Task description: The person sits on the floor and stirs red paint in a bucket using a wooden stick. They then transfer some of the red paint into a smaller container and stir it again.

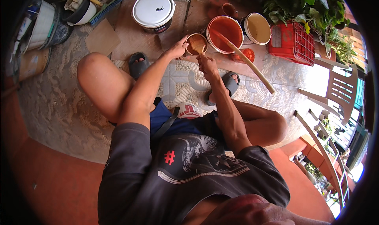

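Observation:
My left hand (177,49) is closed on the side of a small round container (192,38) with brownish-orange paint inside. In my right hand (207,65) is a paintbrush (198,45), gripped by its handle, its wide bristles down in that container. Just right of it stands a bucket (240,24) of orange-red paint, with a long wooden stick (254,68) leaning out over its rim. Next to that is a bucket (269,23) with pale tan contents. Near their bases sits a small orange-red object (244,55), partly hidden by the stick.
A white-lidded bucket (152,8) stands ahead, with a small reddish pot (229,10) farther right. A red plastic crate (292,43), potted plants (304,8) and a brown plastic chair (342,89) are at right. A blue-bristled brush (106,10) and several containers (41,25) lie at left.

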`<state>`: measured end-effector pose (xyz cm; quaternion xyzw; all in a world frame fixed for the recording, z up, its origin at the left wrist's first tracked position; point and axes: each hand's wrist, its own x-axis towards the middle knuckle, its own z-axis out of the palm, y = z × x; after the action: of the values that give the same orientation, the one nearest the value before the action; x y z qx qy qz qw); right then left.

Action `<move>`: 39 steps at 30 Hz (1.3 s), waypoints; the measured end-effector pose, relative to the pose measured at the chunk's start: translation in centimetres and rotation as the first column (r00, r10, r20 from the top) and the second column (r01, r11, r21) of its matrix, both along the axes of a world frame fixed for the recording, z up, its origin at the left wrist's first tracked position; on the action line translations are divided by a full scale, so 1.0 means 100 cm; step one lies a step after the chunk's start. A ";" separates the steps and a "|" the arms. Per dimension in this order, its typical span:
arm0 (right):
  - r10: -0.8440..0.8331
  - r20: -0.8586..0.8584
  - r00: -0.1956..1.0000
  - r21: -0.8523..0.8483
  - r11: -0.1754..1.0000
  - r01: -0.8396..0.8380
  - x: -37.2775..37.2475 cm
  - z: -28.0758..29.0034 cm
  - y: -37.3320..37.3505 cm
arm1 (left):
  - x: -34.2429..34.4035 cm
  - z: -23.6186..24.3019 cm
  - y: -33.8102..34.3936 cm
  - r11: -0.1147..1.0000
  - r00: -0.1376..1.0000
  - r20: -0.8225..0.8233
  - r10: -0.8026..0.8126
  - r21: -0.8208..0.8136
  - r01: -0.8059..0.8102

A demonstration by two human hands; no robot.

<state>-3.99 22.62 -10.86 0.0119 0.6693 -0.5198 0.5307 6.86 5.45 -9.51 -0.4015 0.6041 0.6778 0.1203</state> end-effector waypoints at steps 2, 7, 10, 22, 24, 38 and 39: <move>-0.018 0.134 0.991 -0.096 0.995 0.031 0.004 -0.004 -0.003 | 0.008 -0.035 -0.002 0.992 0.994 -0.107 -0.003 -0.125 -0.010; -0.203 0.474 0.857 -0.193 0.925 0.326 0.009 -0.016 0.002 | 0.005 -0.043 0.000 0.985 0.994 -0.106 -0.031 -0.172 0.013; -0.168 0.494 0.853 -0.232 0.920 0.315 0.012 -0.017 0.007 | 0.003 -0.045 -0.001 0.986 0.993 -0.113 -0.026 -0.166 0.007; -0.094 -0.428 0.899 0.128 0.978 0.163 0.028 -0.004 -0.012 | 0.002 -0.060 -0.001 0.990 0.993 -0.114 -0.026 -0.138 0.011; -0.234 -0.372 0.898 0.028 0.964 0.263 0.029 -0.001 -0.014 | 0.002 -0.061 0.001 0.990 0.992 -0.126 -0.026 -0.140 0.008; -0.340 0.261 0.903 -0.135 0.914 0.383 0.022 -0.011 -0.019 | 0.003 -0.053 0.000 0.994 0.995 -0.102 0.014 -0.103 -0.024; -0.300 0.095 0.949 -0.056 0.950 0.306 0.032 0.003 -0.019 | 0.005 -0.056 0.000 0.993 0.996 -0.093 0.014 -0.112 -0.024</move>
<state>-0.83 20.71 -10.58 0.1179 0.6177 -0.6173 0.4726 7.40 5.43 -15.08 -0.3816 0.6425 0.6615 0.0629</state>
